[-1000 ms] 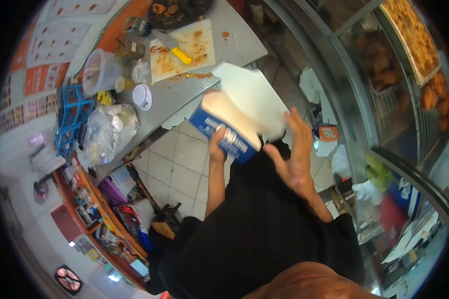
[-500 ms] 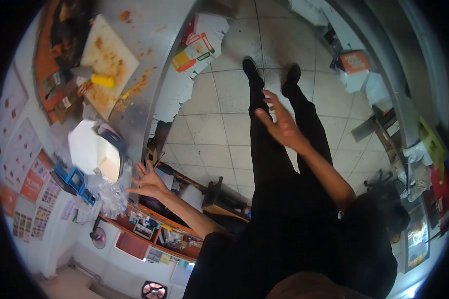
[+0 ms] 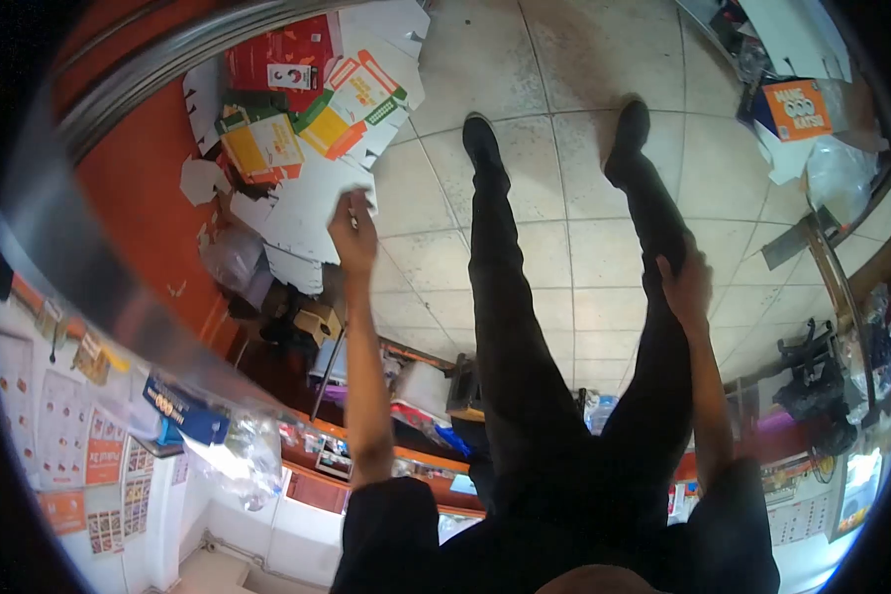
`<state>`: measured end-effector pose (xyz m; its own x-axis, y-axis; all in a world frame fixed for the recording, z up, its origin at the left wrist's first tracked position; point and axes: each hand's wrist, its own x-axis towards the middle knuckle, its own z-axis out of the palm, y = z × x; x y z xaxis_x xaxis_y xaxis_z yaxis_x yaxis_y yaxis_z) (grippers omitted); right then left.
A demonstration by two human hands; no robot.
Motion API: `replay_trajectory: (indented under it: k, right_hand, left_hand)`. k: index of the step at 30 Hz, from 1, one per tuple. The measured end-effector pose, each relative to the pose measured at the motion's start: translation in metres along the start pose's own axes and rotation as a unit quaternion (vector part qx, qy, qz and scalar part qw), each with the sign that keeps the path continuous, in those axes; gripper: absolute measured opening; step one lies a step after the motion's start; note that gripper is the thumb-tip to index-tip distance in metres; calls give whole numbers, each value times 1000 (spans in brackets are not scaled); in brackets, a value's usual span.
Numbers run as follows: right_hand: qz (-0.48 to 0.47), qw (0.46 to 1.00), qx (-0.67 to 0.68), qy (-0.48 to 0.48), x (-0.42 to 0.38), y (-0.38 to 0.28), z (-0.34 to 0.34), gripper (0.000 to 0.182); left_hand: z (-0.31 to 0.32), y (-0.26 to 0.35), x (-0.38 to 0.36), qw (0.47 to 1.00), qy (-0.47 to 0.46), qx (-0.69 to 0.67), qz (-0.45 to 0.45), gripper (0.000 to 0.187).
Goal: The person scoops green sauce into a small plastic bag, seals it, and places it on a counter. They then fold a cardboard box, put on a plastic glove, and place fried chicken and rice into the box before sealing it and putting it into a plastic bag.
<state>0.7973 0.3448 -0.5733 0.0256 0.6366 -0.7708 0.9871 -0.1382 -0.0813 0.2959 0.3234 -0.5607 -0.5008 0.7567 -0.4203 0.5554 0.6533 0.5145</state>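
Note:
My left hand [image 3: 353, 238] is raised in front of the white flattened cardboard [image 3: 297, 213], overlapping its edge in this view. Its fingers are curled in together, and I cannot tell whether anything is between them. Over my right trouser leg [image 3: 653, 223], around knee height, is my right hand [image 3: 688, 289]. Its thumb stands apart from the fingers, which are slightly blurred, and no object shows in it. Near the left hand, printed yellow, green and white cartons [image 3: 356, 104] lie on the cardboard pile.
A metal counter edge [image 3: 139, 297] runs along the left, above an orange panel [image 3: 134, 213]. On the counter are a dark blue box [image 3: 183, 409] and clear plastic bags [image 3: 247, 460]. At the right stand an orange printed box [image 3: 797, 109] and a plastic bag [image 3: 840, 178]. Tiled floor [image 3: 515, 188] lies between.
The view has swung down and left, so the cutting board and knife are out of sight. My left hand has left the counter side and curled; my right hand has dropped beside the right leg.

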Motion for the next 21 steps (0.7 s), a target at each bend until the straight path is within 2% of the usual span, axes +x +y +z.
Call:
replay_trajectory:
  k: [1,3,4,5,6,8,9,10,11,12,14,15,18,20,21]
  right_hand:
    - [4,1000,5,4,2,-2,2,62]
    - [-10,999,14,30,-2,-5,8,60]
    - [-70,993,41,86,-5,-2,15,57]
    - [-29,998,16,50,-10,-7,11,55]
    - [12,999,-4,53,-14,-13,11,54]
    - [39,998,16,46,-17,-26,1,51]
    - [56,997,-24,51,-20,-26,4,51]
    - [72,994,-62,56,-23,-27,9,50]
    - [75,994,-58,53,-22,-31,11,50]
    - [97,993,-53,49,-23,-36,12,50]
    - [125,990,-49,35,-28,-44,15,50]
    - [133,989,-46,39,-28,-48,15,50]
    - [142,988,-49,40,-28,-53,18,50]
    - [141,987,-60,39,-28,-51,17,50]
    - [135,989,-56,36,-29,-49,17,50]
  left_hand:
    - [11,-23,45,999,3,42,4,28]
    - [29,-80,143,981,32,69,176,28]
    - [30,-102,192,956,31,198,215,25]
    - [33,-123,239,940,28,165,299,25]
    - [28,-143,285,925,-30,281,254,32]
    - [38,-152,343,955,2,274,117,44]
    - [43,-163,365,954,-2,276,120,44]
    - [47,-174,385,939,9,287,188,48]
    - [50,-179,398,920,19,296,255,54]
    - [50,-178,400,919,12,300,257,54]
    - [51,-173,390,967,-95,186,143,51]
    - [53,-165,378,966,-100,188,144,51]
    - [47,-147,364,956,-80,216,179,46]
    - [43,-160,363,937,-59,258,226,39]
    - [42,-160,364,935,-79,244,244,37]
